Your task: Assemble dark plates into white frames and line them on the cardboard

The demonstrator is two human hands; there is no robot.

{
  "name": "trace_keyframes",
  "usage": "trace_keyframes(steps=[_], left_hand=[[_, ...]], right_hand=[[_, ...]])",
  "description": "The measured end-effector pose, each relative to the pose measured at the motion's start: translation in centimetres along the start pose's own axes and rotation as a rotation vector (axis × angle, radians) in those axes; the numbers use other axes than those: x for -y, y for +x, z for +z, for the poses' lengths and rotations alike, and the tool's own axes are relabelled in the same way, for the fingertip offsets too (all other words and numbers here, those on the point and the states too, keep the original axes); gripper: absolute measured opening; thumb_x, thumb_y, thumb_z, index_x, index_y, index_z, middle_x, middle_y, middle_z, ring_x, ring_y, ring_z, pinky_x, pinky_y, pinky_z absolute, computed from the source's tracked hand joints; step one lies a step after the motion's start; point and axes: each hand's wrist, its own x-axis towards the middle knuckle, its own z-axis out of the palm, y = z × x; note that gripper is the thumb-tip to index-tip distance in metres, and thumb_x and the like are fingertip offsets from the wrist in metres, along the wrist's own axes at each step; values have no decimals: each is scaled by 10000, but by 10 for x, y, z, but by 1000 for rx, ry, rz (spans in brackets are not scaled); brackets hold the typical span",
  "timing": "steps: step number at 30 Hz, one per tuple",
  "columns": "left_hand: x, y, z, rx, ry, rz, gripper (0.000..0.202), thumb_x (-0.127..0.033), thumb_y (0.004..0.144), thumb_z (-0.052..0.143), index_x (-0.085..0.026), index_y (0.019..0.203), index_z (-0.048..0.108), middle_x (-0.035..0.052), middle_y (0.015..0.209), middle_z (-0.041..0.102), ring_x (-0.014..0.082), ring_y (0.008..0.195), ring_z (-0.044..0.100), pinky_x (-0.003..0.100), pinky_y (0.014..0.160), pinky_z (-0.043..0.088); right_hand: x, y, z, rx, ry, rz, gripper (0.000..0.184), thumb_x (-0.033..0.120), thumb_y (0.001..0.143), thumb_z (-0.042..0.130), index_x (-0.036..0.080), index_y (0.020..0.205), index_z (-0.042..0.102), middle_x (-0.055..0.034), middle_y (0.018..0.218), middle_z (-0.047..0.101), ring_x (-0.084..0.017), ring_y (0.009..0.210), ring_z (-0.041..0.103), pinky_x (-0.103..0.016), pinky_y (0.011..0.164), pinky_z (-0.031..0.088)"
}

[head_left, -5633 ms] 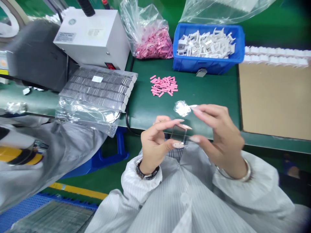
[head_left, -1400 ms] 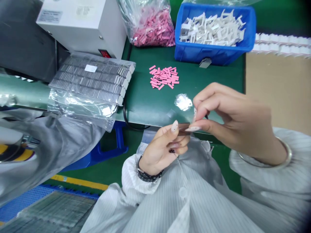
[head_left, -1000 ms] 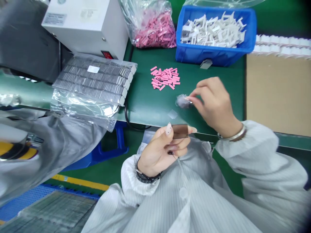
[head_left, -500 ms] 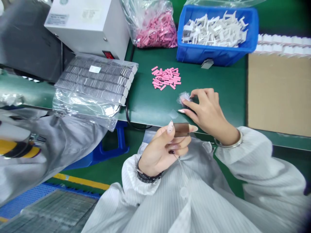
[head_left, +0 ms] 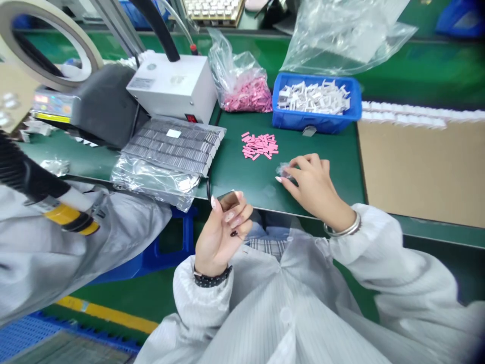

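Observation:
My left hand (head_left: 223, 227) is closed around a small, shiny dark-brown rectangular plate (head_left: 229, 201), held by its edges between thumb and fingers just off the bench's front edge. My right hand (head_left: 312, 184) rests over the green bench top with thumb and fingertips drawn together at a crumpled clump of clear film (head_left: 283, 170). The fingers partly cover this clump. Beyond it lies a loose pile of small pink strips (head_left: 260, 145), touched by neither hand.
Behind are a bag of pink strips (head_left: 250, 96), a blue bin (head_left: 316, 121) of white plastic parts and a white box (head_left: 174, 86). Bagged grey parts (head_left: 172, 144) lie left, cardboard (head_left: 420, 172) right. A co-worker's sleeve (head_left: 76, 222) and a yellow-banded black hose (head_left: 68, 212) are at left.
The view has tilted up, showing more of the bench's far side. My left hand has shifted left, away from my right, and the brown plate is now tilted. My right hand stays by the film.

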Motion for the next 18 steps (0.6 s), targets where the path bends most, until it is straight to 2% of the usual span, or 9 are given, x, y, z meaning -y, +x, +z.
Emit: trace_keyframes(steps=[3,6,12,15,18], left_hand=[[0,-5,-4,-22,-1,21,304,-400,684,778,-141,820,695,-35,655,378,49,559,332,114,440,323],[2,-6,-7,-36,-12,16,332,-395,665,790,-134,842,688,-17,739,439,43,588,358,117,461,345],[3,-4,-10,-2,-20,15,314,-392,710,753,-114,832,675,0,780,453,48,600,370,126,458,362],[3,-2,-9,-9,-52,14,298,-363,709,760,-110,841,675,-4,767,451,47,590,374,131,452,369],[2,-2,-7,-3,-110,33,309,-353,694,774,-107,853,676,-14,751,433,44,580,369,128,441,360]], right_hand=[[5,8,-1,-89,89,51,176,229,875,563,153,945,704,-92,970,655,-285,934,484,-415,727,360],[-6,24,0,-166,144,90,163,205,860,564,167,930,707,-85,946,662,-279,917,492,-411,726,374],[-76,83,2,-366,166,191,215,182,842,515,123,948,692,-138,969,646,-288,970,511,-459,880,395],[-110,114,10,-390,160,194,236,151,823,506,97,973,679,-165,1001,640,-290,980,531,-468,898,407],[-133,139,24,-373,174,190,203,180,778,588,100,939,683,-164,949,645,-292,921,567,-469,847,442]])
